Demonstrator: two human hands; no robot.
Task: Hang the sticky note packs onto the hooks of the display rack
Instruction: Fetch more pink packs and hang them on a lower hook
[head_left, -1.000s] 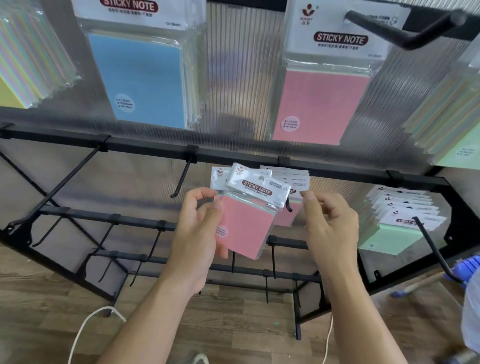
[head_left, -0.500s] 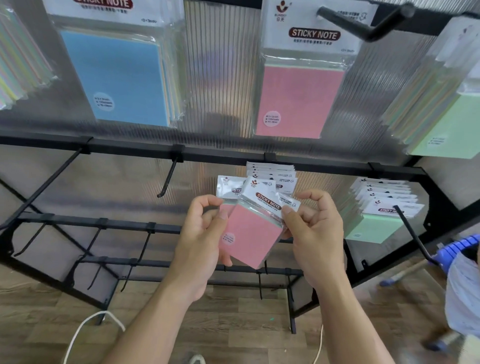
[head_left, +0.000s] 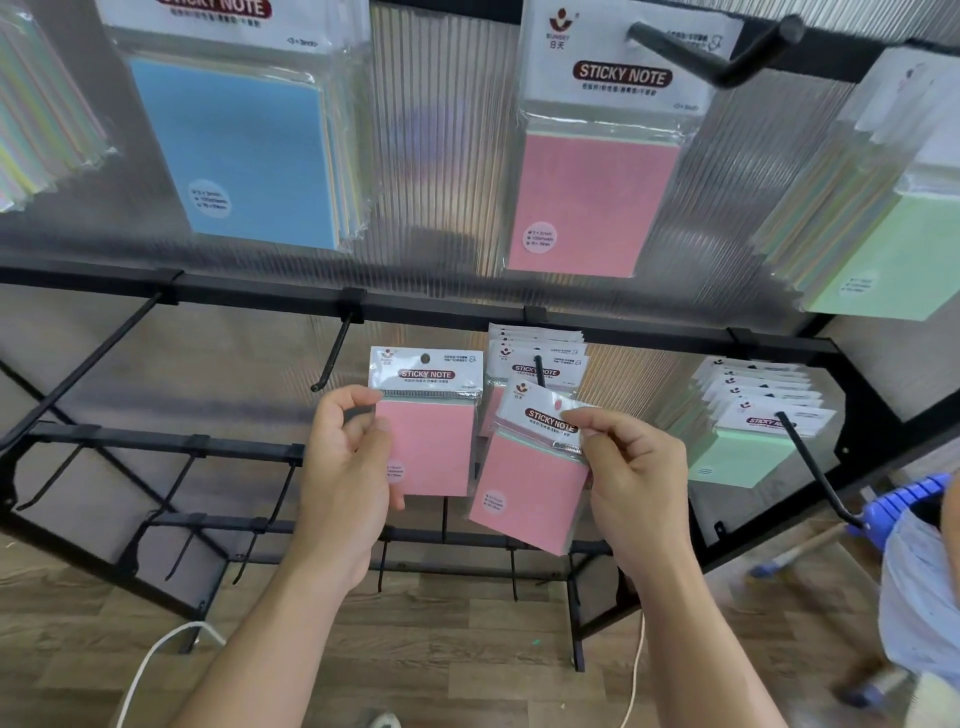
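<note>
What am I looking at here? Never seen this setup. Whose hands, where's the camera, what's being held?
There is no machine here. A person works with two bare hands, and every picture comes from one wide-angle camera worn on the head, looking forward and down.

In front stands a black display rack with hooks sticking out toward the viewer. The left hand grips one pink sticky note pack by its side, upright. The right hand pinches a second pink pack by its printed header. That pack is tilted and sits just below the hook tip, whose hook carries a stack of pink packs. It does not look threaded on yet.

A stack of green packs hangs to the right, and an empty hook sits to the left. A larger blue pack and a larger pink pack hang on the row above.
</note>
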